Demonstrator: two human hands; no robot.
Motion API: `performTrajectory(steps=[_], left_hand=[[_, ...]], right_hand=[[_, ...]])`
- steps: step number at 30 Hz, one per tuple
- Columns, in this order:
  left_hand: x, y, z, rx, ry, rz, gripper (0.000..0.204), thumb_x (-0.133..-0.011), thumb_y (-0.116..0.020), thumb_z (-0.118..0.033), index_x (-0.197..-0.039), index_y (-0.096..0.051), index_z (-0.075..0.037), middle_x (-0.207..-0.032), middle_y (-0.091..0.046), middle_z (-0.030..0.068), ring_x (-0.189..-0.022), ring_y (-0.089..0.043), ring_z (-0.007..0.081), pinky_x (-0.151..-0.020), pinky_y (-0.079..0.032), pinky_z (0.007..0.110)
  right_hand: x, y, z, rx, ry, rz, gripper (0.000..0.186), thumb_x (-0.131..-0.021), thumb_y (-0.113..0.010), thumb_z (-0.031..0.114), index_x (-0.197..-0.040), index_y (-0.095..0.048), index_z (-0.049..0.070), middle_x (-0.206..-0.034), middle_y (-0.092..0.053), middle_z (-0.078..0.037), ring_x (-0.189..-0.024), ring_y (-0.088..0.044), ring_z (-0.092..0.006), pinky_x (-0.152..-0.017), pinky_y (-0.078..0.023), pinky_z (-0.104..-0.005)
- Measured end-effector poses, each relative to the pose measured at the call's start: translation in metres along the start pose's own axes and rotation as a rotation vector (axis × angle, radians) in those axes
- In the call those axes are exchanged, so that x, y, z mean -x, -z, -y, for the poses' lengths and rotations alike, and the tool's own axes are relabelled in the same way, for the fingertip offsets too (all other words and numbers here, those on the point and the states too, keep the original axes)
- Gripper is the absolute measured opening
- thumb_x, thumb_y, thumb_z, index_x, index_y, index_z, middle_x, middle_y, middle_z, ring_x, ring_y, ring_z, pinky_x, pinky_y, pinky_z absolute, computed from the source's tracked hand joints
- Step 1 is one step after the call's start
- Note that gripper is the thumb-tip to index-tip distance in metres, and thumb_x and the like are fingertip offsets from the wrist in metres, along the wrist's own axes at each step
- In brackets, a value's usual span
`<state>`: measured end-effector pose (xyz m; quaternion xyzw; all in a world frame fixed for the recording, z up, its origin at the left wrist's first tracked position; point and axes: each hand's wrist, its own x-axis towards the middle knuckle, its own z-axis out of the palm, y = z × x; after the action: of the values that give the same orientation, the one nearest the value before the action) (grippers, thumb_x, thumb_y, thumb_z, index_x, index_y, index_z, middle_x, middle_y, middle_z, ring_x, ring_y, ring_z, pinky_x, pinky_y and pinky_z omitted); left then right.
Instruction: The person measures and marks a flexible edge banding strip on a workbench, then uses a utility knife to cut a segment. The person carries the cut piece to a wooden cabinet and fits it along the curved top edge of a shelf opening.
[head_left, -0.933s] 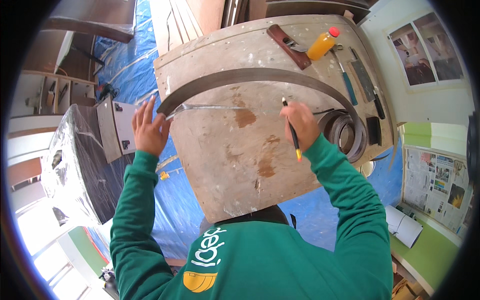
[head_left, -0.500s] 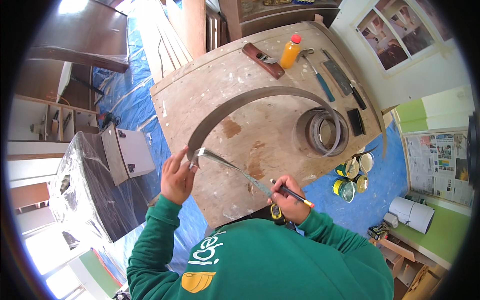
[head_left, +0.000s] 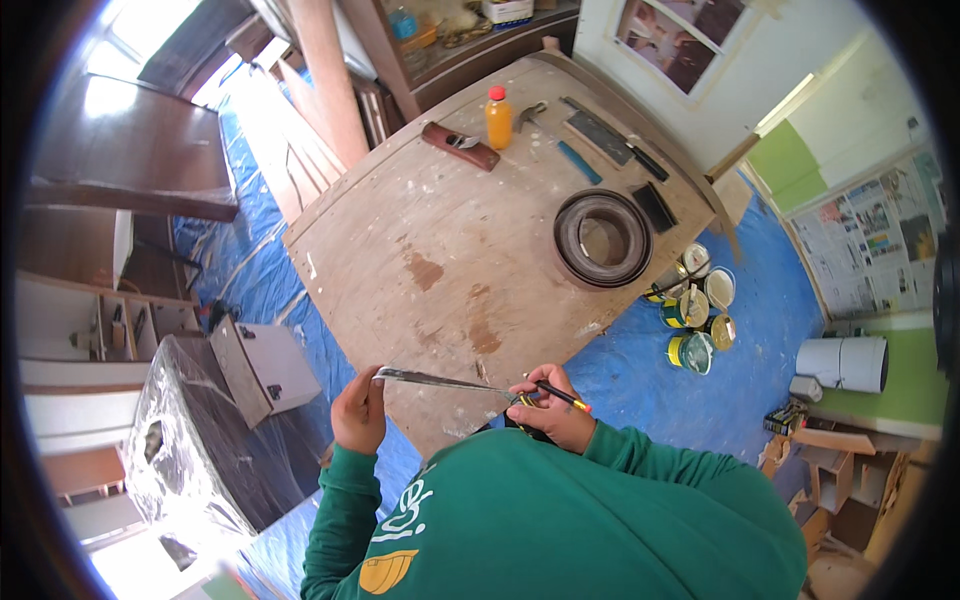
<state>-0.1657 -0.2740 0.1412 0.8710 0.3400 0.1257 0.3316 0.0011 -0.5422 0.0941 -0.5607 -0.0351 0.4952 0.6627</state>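
My left hand (head_left: pixel 360 412) pinches the end of a tape measure's metal blade (head_left: pixel 440 380), which stretches across to the right over the table's near edge. In my right hand (head_left: pixel 560 415) are the tape measure's case (head_left: pixel 524 408), mostly hidden by the fingers, and a dark pencil (head_left: pixel 562 395) with a red-orange end. A brown coil of thin edging strip (head_left: pixel 567 242) lies on the right part of the wooden table (head_left: pixel 380 250), away from both hands.
A hand plane (head_left: pixel 460 147), an orange bottle (head_left: pixel 498 120), a hammer (head_left: pixel 580 163), a handsaw (head_left: pixel 605 138) and a black block (head_left: pixel 655 208) are at the table's far side. Paint cans (head_left: pixel 690 352) stand right, on blue sheeting (head_left: pixel 640 400). A plastic-wrapped cabinet (head_left: pixel 215 440) is left.
The strip's loose length, earlier arched across the table to my left hand, has sprung back into the coil. My left hand has let it go and come nearer with the blade; the blade is shorter.
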Motion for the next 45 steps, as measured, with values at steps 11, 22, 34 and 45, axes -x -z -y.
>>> performTrajectory(steps=[11, 22, 34, 45], left_hand=[[0.05, 0.032, -0.02, -0.383, -0.438, 0.378, 0.023, -0.093, -0.068, -0.021, -0.112, -0.073, -0.011, -0.08, -0.067, 0.011, -0.069, -0.066, 0.0327, -0.062, -0.052, 0.043], [0.096, 0.068, 0.033, -0.087, -0.197, -0.027, 0.052, -0.099, -0.065, -0.031, -0.141, -0.055, -0.002, -0.144, -0.055, 0.0237, -0.133, -0.053, 0.0398, -0.112, -0.039, 0.05], [0.104, 0.007, -0.017, 0.57, -0.023, 0.58, 0.051, -0.103, -0.055, -0.021, -0.148, -0.048, 0.003, -0.147, -0.055, 0.0203, -0.14, -0.049, 0.0291, -0.117, -0.034, 0.04], [0.017, -0.042, -0.205, 1.163, 0.167, 0.415, 0.033, -0.102, -0.062, -0.028, -0.081, -0.062, -0.001, -0.092, -0.074, 0.0221, -0.1, -0.07, 0.0354, -0.092, -0.053, 0.049]], right_hand=[[0.006, -0.069, 0.004, 0.708, 0.464, 0.192, 0.056, -0.082, -0.082, 0.029, -0.117, -0.045, 0.006, -0.103, -0.061, -0.017, -0.092, -0.065, -0.0326, -0.08, -0.052, -0.0413], [0.054, -0.096, 0.006, 0.775, 0.572, 0.251, 0.056, -0.08, -0.085, 0.023, -0.122, -0.05, 0.009, -0.117, -0.064, -0.013, -0.097, -0.068, -0.0231, -0.084, -0.055, -0.0355], [0.008, 0.016, 0.072, 0.939, 0.704, -0.015, 0.049, -0.083, -0.079, 0.028, -0.115, -0.051, 0.005, -0.104, -0.06, -0.019, -0.1, -0.062, -0.0401, -0.087, -0.05, -0.0433], [-0.184, 0.386, 0.213, 1.282, 0.848, -0.703, 0.042, -0.085, -0.076, 0.026, -0.114, -0.052, 0.007, -0.104, -0.061, -0.02, -0.096, -0.061, -0.0428, -0.081, -0.05, -0.0484]])
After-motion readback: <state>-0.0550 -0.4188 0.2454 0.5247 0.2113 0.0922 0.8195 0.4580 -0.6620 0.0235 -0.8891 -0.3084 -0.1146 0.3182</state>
